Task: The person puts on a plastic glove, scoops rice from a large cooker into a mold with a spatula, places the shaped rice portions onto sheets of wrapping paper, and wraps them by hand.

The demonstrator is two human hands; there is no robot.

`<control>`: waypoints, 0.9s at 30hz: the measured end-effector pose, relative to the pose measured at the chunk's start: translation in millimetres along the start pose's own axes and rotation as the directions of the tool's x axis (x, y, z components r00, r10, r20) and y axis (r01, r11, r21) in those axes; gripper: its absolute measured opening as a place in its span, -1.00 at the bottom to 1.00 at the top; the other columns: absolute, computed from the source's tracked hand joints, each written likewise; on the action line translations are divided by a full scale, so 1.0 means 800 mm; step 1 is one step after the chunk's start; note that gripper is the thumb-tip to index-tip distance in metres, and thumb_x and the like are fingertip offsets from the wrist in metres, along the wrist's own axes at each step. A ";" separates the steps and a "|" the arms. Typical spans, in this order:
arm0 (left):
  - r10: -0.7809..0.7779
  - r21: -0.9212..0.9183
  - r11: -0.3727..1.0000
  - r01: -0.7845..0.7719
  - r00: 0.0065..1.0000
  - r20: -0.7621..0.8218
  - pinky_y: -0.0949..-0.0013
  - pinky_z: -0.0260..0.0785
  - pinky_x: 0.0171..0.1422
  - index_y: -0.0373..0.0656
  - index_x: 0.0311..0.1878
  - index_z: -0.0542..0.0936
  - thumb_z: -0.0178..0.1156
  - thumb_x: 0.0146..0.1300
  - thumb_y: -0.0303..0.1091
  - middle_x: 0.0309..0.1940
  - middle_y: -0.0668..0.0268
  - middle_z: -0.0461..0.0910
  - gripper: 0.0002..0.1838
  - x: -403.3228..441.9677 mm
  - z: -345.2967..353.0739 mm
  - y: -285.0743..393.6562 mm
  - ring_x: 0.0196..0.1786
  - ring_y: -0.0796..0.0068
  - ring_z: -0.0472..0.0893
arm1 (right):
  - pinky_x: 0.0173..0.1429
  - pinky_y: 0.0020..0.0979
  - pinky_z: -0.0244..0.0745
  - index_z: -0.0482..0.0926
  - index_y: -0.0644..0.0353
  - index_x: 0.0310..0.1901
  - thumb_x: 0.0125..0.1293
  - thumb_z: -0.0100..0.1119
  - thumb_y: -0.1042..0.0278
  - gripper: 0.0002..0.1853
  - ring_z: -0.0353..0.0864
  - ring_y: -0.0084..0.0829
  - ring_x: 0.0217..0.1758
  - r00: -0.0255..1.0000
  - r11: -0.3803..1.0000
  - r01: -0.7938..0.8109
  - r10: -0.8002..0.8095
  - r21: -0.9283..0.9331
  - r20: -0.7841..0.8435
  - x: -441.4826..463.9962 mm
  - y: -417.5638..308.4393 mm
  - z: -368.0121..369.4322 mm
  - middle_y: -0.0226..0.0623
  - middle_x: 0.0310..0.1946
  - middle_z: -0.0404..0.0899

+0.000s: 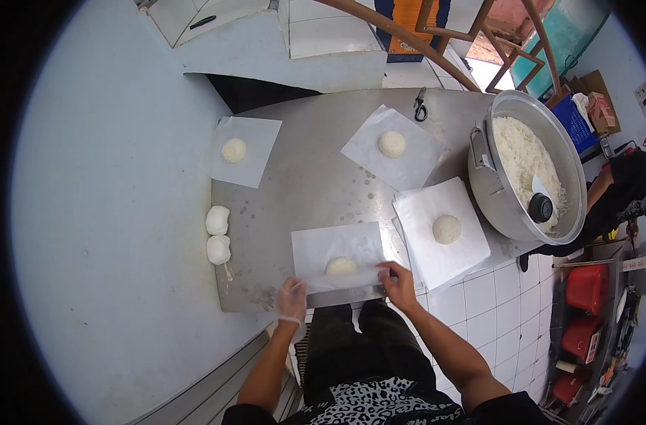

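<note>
Near the front edge of the metal table, a sheet of white wrapping paper [316, 248] lies under a round mound of rice [341, 266]. The paper's near side is lifted toward the mound and partly veils it. My left hand [291, 299], in a clear plastic glove, pinches the near left corner. At the near right corner, the bare fingers of my right hand [398, 285] are closed on the same sheet. Just to the right, another rice mound [447, 229] sits on a stack of papers [472, 258].
Two more sheets with rice mounds lie farther back, one left [255, 134], one centre [369, 152]. A large pot of rice [489, 184] with a black-handled scoop [540, 207] stands right. Scissors [420, 106] and two white bundles [218, 234] lie on the table [301, 163]. A person [624, 191] is at far right.
</note>
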State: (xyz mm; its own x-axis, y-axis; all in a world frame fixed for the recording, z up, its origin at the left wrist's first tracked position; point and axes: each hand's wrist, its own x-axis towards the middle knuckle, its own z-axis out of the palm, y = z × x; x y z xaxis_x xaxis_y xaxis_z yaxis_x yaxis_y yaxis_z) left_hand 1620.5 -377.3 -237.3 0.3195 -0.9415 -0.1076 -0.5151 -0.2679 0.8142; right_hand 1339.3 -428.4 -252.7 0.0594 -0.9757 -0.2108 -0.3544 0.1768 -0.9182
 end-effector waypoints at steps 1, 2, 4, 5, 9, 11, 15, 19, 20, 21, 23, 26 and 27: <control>-0.037 0.060 0.997 0.038 0.999 -0.017 0.10 0.51 -0.06 -0.21 -0.15 0.62 0.29 0.34 -0.31 -0.32 0.11 0.71 -0.84 0.021 0.010 -0.006 -0.28 0.06 0.69 | -0.09 -0.23 0.54 0.68 0.28 -0.07 0.33 0.26 0.45 -0.82 0.67 -0.10 -0.27 0.998 0.998 -0.057 0.057 -0.029 0.005 0.017 0.000 0.004 -0.15 -0.34 0.69; -0.073 0.117 0.990 0.077 0.997 -0.038 0.12 0.52 -0.10 -0.22 -0.14 0.62 0.29 0.36 -0.30 -0.37 0.10 0.71 -0.82 0.036 0.020 -0.015 -0.33 0.06 0.68 | -0.16 -0.23 0.57 0.66 0.31 -0.06 0.33 0.28 0.45 -0.81 0.69 -0.08 -0.30 0.994 0.992 -0.112 0.112 -0.060 0.007 0.028 0.001 0.009 -0.12 -0.37 0.70; -0.061 0.148 0.987 0.064 0.998 -0.027 0.11 0.51 -0.03 -0.23 -0.07 0.60 0.29 0.35 -0.30 -0.31 0.09 0.68 -0.78 0.057 0.033 -0.039 -0.26 0.09 0.67 | -0.10 -0.19 0.56 0.65 0.30 -0.04 0.31 0.28 0.44 -0.78 0.68 -0.07 -0.25 0.999 0.961 0.032 -0.037 -0.274 -0.012 0.041 0.012 0.023 -0.09 -0.30 0.69; -0.054 0.163 0.985 0.057 0.998 -0.024 0.10 0.50 0.00 -0.23 -0.04 0.58 0.30 0.34 -0.30 -0.29 0.09 0.67 -0.76 0.064 0.036 -0.050 -0.23 0.10 0.66 | -0.07 -0.17 0.56 0.64 0.29 -0.04 0.30 0.28 0.43 -0.77 0.67 -0.07 -0.22 0.993 0.921 0.103 -0.115 -0.376 -0.008 0.047 0.017 0.027 -0.07 -0.27 0.68; 0.015 0.264 0.962 0.073 0.948 -0.319 0.04 0.36 0.26 -0.25 0.10 0.48 0.36 0.26 -0.23 0.00 0.04 0.54 -0.56 0.029 0.052 -0.015 0.11 0.04 0.53 | 0.10 -0.08 0.45 0.57 0.25 0.06 0.19 0.31 0.44 -0.63 0.57 -0.04 0.01 0.973 0.730 0.209 -0.218 -0.651 0.068 0.050 0.008 0.030 -0.07 -0.03 0.56; -0.019 0.299 0.952 0.069 0.986 -0.167 -0.02 0.26 0.37 -0.26 0.18 0.43 0.42 0.19 -0.08 0.12 0.04 0.47 -0.37 0.000 0.070 0.027 0.25 0.03 0.44 | 0.18 -0.05 0.38 0.53 0.24 0.09 0.14 0.32 0.46 -0.56 0.50 -0.03 0.12 0.971 0.726 0.208 -0.235 -0.656 0.048 0.058 0.004 0.030 -0.08 0.07 0.49; -0.054 0.443 0.893 0.083 0.996 -0.077 -0.11 0.19 0.42 -0.25 0.24 0.36 0.52 0.01 0.09 0.17 0.08 0.41 -0.13 0.015 0.120 0.064 0.30 0.02 0.38 | 0.22 -0.03 0.33 0.50 0.23 0.14 0.11 0.32 0.47 -0.50 0.47 -0.05 0.15 0.918 0.724 0.203 -0.374 -0.659 -0.128 0.109 -0.006 0.035 -0.07 0.06 0.52; -0.168 0.502 0.855 0.129 0.985 0.034 -0.18 0.14 0.46 -0.25 0.36 0.27 0.53 -0.01 0.14 0.28 0.07 0.36 0.01 0.034 0.131 0.071 0.39 0.03 0.31 | 0.23 -0.04 0.35 0.63 0.22 -0.08 0.13 0.30 0.49 -0.72 0.48 -0.04 0.18 0.997 0.711 0.077 -0.071 -0.699 0.037 0.141 -0.027 0.036 -0.07 -0.02 0.57; -0.171 0.514 0.848 0.132 0.985 0.029 -0.18 0.14 0.46 -0.25 0.39 0.26 0.53 -0.01 0.15 0.30 0.06 0.34 0.04 0.032 0.133 0.069 0.39 0.03 0.31 | 0.21 -0.05 0.38 0.64 0.22 -0.12 0.12 0.30 0.51 -0.75 0.48 -0.03 0.16 0.986 0.757 0.163 -0.151 -0.633 0.073 0.136 -0.033 0.035 -0.07 -0.04 0.57; -0.172 0.525 0.841 0.133 0.985 0.025 -0.18 0.13 0.46 -0.25 0.42 0.24 0.54 -0.02 0.15 0.32 0.06 0.33 0.07 0.033 0.134 0.069 0.40 0.03 0.31 | 0.19 -0.05 0.41 0.65 0.23 -0.17 0.11 0.29 0.54 -0.79 0.49 -0.02 0.13 0.968 0.790 0.247 -0.231 -0.560 0.101 0.128 -0.041 0.034 -0.08 -0.05 0.56; -0.169 0.501 0.856 0.124 0.985 0.045 -0.19 0.14 0.47 -0.24 0.44 0.24 0.53 -0.02 0.08 0.30 0.04 0.36 0.05 0.035 0.121 0.079 0.39 0.02 0.32 | 0.12 -0.06 0.51 0.64 0.25 -0.20 0.07 0.25 0.63 -0.79 0.51 0.00 0.04 0.940 0.870 0.340 -0.296 -0.358 0.172 0.101 -0.059 0.031 -0.07 -0.11 0.52; 0.178 0.332 0.929 -0.164 0.984 -0.014 -0.12 0.17 0.47 -0.20 0.42 0.31 0.46 0.06 -0.06 0.30 0.07 0.39 -0.11 0.040 0.090 0.044 0.39 0.07 0.34 | 0.08 -0.11 0.53 0.59 0.24 -0.20 0.06 0.29 0.60 -0.77 0.55 -0.01 0.01 0.892 0.827 0.421 -0.305 -0.373 0.333 0.057 -0.069 0.018 -0.08 -0.13 0.51; 0.351 0.253 0.912 -0.323 0.934 -0.071 -0.08 0.18 0.47 -0.17 0.40 0.35 0.43 0.10 -0.11 0.31 0.09 0.40 -0.18 0.051 0.076 0.029 0.39 0.10 0.34 | 0.07 -0.12 0.53 0.59 0.24 -0.19 0.07 0.29 0.61 -0.76 0.56 -0.01 0.00 0.884 0.827 0.434 -0.314 -0.358 0.347 0.047 -0.067 0.019 -0.08 -0.13 0.51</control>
State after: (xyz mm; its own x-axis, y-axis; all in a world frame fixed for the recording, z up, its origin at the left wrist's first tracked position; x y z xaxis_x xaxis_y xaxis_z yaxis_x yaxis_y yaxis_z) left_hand 1572.8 -434.3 -257.6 0.1740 -0.9586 0.2255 -0.7744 0.0083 0.6326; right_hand 1374.8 -472.9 -216.8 0.4879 -0.8728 -0.0149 -0.6014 -0.3237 -0.7304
